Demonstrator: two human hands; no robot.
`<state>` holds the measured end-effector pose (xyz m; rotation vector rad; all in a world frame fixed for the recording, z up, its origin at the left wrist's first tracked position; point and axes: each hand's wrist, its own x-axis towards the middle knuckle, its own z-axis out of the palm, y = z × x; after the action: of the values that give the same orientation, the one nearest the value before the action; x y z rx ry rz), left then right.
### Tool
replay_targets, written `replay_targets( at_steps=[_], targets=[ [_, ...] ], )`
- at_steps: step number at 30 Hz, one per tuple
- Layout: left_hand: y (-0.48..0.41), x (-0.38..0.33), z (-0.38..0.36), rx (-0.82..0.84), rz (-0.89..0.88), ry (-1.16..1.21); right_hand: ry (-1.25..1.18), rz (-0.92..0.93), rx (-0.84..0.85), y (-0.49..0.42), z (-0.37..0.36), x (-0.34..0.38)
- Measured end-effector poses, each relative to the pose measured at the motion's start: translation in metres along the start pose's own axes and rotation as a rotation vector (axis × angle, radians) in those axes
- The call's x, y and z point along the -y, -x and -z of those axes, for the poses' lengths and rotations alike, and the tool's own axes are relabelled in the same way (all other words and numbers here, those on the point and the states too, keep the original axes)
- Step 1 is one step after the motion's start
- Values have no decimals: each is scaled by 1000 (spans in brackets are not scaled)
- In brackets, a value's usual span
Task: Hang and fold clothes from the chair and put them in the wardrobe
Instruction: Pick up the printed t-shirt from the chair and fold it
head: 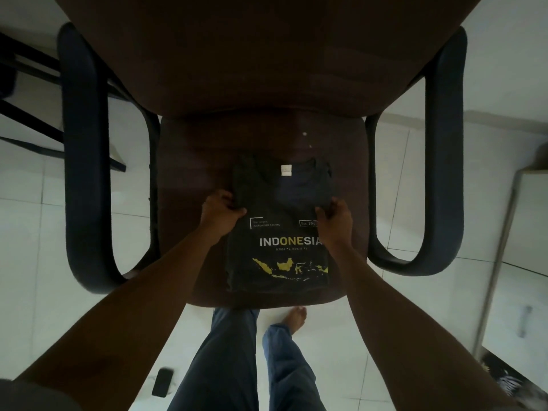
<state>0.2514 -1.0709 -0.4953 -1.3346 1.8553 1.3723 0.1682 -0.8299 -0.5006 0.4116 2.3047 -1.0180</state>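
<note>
Dark T-shirt (278, 200) lies flat on the seat of the brown chair (204, 149). Its sides are folded in to a narrow rectangle, the neck points toward the backrest and the hem sits near the seat's front edge. The left hand (223, 211) pinches the shirt's left edge about halfway up, and the right hand (334, 216) pinches the right edge at the same level. The hands are apart, one per side, with fingers curled into the cloth. Judgement: the step in hand is the crosswise fold. Handling, judged: the shirt is a thin knit, light and limp, with no stiffness of its own. It will sag, and the tucked-in sides may spill open if it is lifted from a single point. It is neither fragile nor slippery, and on the upholstered seat it likely drags rather than slides. The best hold is both side edges at once, gripped through all layers, then flat palms beneath for carrying. Writing: a large "INDONESIA" (290, 241) runs across the chest, with "ONE" in yellow and the rest white. Above it is a boxed "Est. 194", cut off by the right hand. To the left is a small two-line caption whose second line appears to read "Archipelagic Country", while the first is too blurred to read. The coordinate line under the big word is not legible. A yellow map (289, 266) of islands sits below that. The print on the white neck label (285, 169) is too small to read.
</note>
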Motion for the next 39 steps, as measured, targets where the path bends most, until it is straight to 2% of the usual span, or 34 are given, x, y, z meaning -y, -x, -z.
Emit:
replay_targets(
  at_steps=[5, 7, 11, 15, 18, 20, 26, 30, 39],
  targets=[
    [14, 24, -1, -212, -36, 30, -14, -82, -45, 22, -1, -17],
    [25, 34, -8, -137, -94, 5, 39, -67, 27, 38, -5, -26],
    [42, 41, -22, -17, -99, -18, -40, -21, 161, 71, -8, -33],
    [46, 38, -23, 126, -178, -99, -12, 55, 257, 72, -4, -29],
    [56, 29, -14, 241, -156, 4, 67, 109, 338, 77, 8, -21],
    [65, 17, -5, 247, -135, 60, 135, 134, 358, 77, 16, -15],
    [99, -15, 6, 217, -268, -5, -9, 100, 312, 96, 47, 7],
    [129, -25, 5, 209, -369, -77, -126, 101, 221, 123, 80, 1],
    [262, -18, -63, 322, -658, -223, -428, 126, 30, 250, 187, -102]
  ],
)
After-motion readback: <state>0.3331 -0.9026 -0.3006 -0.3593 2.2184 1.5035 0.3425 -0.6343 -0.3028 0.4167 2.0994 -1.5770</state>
